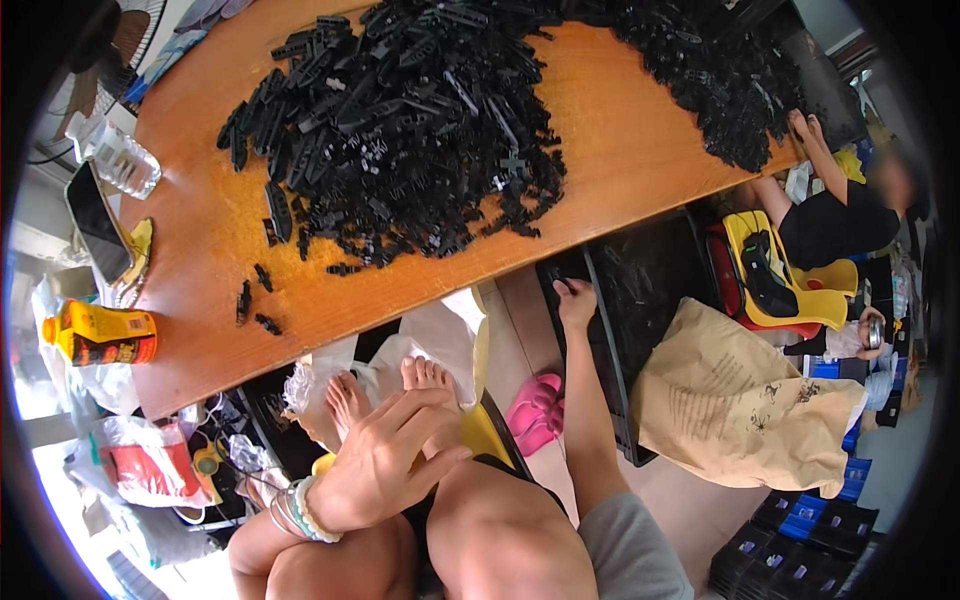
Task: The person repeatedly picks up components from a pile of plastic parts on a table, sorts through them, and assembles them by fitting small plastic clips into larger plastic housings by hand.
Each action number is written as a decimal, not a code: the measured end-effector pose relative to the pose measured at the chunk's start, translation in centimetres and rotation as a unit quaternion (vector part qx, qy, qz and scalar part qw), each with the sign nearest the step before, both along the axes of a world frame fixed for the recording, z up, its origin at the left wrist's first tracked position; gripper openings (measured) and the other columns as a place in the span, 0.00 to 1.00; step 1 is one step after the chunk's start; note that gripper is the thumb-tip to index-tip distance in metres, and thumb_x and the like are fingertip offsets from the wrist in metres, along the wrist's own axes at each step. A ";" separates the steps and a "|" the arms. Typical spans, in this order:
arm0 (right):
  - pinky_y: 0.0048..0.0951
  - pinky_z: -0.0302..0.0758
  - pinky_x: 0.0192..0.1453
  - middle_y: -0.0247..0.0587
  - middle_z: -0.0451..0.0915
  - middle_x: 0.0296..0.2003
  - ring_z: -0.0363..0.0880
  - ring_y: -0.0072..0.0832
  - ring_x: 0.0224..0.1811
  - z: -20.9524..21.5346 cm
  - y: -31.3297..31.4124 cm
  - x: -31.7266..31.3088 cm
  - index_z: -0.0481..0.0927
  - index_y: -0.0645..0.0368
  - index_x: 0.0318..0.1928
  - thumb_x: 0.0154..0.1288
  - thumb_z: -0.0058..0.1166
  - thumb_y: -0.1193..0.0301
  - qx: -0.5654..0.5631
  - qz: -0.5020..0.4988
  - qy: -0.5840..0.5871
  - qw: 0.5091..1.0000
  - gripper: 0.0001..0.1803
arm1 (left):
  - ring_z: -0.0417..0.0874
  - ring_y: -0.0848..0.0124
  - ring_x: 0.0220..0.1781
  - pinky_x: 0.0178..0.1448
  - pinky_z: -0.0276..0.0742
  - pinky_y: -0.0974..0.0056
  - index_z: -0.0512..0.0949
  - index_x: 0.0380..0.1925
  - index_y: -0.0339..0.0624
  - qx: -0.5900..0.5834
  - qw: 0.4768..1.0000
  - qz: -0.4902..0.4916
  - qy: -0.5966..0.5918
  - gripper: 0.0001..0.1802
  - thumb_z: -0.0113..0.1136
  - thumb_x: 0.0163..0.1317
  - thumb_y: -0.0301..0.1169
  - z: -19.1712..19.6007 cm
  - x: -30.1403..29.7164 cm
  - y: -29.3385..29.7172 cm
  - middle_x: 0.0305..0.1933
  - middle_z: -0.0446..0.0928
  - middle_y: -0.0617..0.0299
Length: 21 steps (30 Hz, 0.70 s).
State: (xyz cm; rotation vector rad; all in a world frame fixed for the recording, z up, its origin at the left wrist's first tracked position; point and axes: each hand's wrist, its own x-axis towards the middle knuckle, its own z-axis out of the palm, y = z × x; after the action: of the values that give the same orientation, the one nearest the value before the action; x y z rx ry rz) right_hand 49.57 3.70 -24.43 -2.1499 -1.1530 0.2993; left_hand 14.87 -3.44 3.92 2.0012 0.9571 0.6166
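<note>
My left hand (385, 462) rests over my raised leg, fingers stretched out and thumb apart, holding nothing. On that wrist are a pale bracelet (312, 512) and thin bangles. My right hand (574, 303) reaches out past the table's near edge, over the rim of a black bin (606, 350). Its fingers are pinched together; a dark bit shows at the fingertips, too small to name. Across the wooden table (590, 130) lies a big heap of black plastic parts (390, 130). A few loose parts (243, 302) sit at its left, apart from the heap.
At the table's left are a clear bottle (120, 158), a phone (98, 222) and a yellow drink bottle (100, 333). A second black heap (715, 85) lies far right, near another person (835, 215). Below are pink shoes (535, 412), a brown sack (740, 400) and a yellow chair (770, 275).
</note>
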 end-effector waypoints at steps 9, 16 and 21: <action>0.32 0.73 0.45 0.43 0.76 0.41 0.75 0.37 0.40 19.2 -4.6 -9.6 0.81 0.63 0.38 0.46 0.65 0.80 0.183 0.270 -0.058 0.943 0.15 | 0.80 0.55 0.39 0.44 0.77 0.60 0.75 0.39 0.35 -0.045 0.994 0.079 -0.068 0.16 0.65 0.49 0.23 -1.0 -2.1 0.3 0.38 0.78 0.53; 0.32 0.73 0.37 0.42 0.77 0.35 0.76 0.36 0.34 27.3 -2.3 -18.4 0.81 0.65 0.37 0.42 0.67 0.77 0.177 0.613 0.056 0.768 0.17 | 0.82 0.62 0.37 0.42 0.78 0.64 0.73 0.48 0.35 -0.046 0.971 0.175 -0.157 0.23 0.66 0.50 0.21 -0.6 -3.7 1.1 0.38 0.78 0.54; 0.33 0.76 0.39 0.45 0.78 0.38 0.79 0.34 0.38 27.6 1.6 -22.5 0.81 0.64 0.42 0.57 0.60 0.78 0.053 0.627 0.207 0.749 0.11 | 0.84 0.69 0.38 0.41 0.81 0.70 0.70 0.48 0.28 -0.189 0.911 0.267 -0.250 0.19 0.59 0.56 0.15 -1.7 -7.3 0.2 0.37 0.81 0.51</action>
State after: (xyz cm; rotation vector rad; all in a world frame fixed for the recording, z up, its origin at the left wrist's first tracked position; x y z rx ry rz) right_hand 27.10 5.28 3.14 -0.7881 -2.0671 1.1692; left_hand 7.62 -3.27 2.25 1.1448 1.1890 1.0832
